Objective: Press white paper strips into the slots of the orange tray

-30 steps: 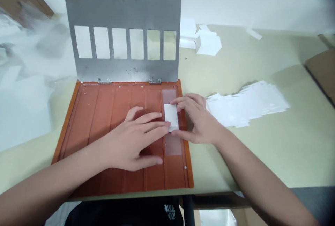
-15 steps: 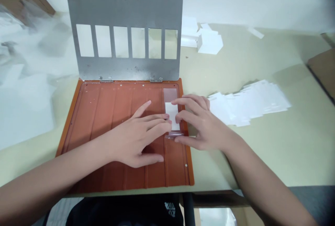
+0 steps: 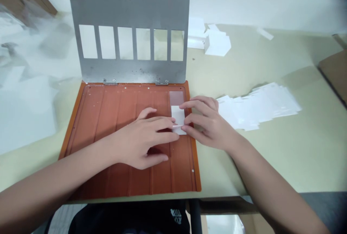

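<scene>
- Since the earlier frame, the thin clear strip (image 3: 177, 126) has moved up from the lower end of the white card (image 3: 178, 120) to lie across its middle, and both hands have closed in around it.
- The strip runs roughly left to right across the frame. The card's long axis runs top to bottom, along the rightmost channel of the orange tray (image 3: 71, 136), just below a translucent panel (image 3: 176, 98).
- The left hand (image 3: 143, 143) lies palm down with its fingers slightly spread, the index and middle fingertips (image 3: 170, 120) at the card's left edge. Whether they pinch the strip is too fine to tell.
- The right hand (image 3: 208, 123) comes in from the right, its thumb and index finger (image 3: 184, 119) apparently pinching the strip's right end.
- Only this channel carries a card; the strip is not yet pressed flat.
- A loose stack of white cards (image 3: 260, 109) lies on the pale green table (image 3: 244, 161), right of the tray.
- A steel plate with six windows (image 3: 130, 75) stands hinged at the tray's far edge, with folded white cartons (image 3: 217, 44) at upper centre-right.
</scene>
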The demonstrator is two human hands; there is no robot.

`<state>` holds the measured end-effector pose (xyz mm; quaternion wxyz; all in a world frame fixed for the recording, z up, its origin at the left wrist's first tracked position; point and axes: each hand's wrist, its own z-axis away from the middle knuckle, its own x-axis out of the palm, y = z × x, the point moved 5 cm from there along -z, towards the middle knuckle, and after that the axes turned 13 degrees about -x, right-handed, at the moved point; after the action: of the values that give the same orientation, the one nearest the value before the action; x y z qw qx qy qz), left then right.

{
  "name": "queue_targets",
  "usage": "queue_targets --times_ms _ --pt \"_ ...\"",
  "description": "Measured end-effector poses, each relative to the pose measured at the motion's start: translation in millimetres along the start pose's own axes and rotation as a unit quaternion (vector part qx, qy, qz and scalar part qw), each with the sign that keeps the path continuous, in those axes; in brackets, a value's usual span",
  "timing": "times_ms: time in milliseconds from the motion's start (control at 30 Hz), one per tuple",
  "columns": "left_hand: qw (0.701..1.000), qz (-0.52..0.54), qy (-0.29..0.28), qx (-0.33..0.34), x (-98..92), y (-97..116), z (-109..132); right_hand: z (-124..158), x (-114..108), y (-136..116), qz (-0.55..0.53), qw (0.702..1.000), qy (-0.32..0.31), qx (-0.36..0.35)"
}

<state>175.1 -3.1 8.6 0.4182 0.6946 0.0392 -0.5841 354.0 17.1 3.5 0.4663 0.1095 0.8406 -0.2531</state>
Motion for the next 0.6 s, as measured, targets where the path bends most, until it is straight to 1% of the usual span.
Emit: queue_targets --times_ms 100,200,333,600 --pt "1.0 0.009 0.003 -0.013 -0.6 -1.9 -0.5 0.7 -1.7 1.7 -0.004 1.0 0.007 0.001" --pt "1.0 0.017 0.003 -0.025 -0.5 -3.4 -0.9 1.3 -3.8 2.4 -0.009 1.0 -0.002 0.003" --pt "0.999 0.023 0.013 -0.019 -0.1 -3.6 -1.2 0.3 -5.2 0.5 -0.02 1.0 -0.007 -0.003" --pt "0.999 0.025 0.018 -0.017 -0.9 -2.7 -2.4 -0.1 2.2 0.2 0.055 0.998 0.017 0.006"
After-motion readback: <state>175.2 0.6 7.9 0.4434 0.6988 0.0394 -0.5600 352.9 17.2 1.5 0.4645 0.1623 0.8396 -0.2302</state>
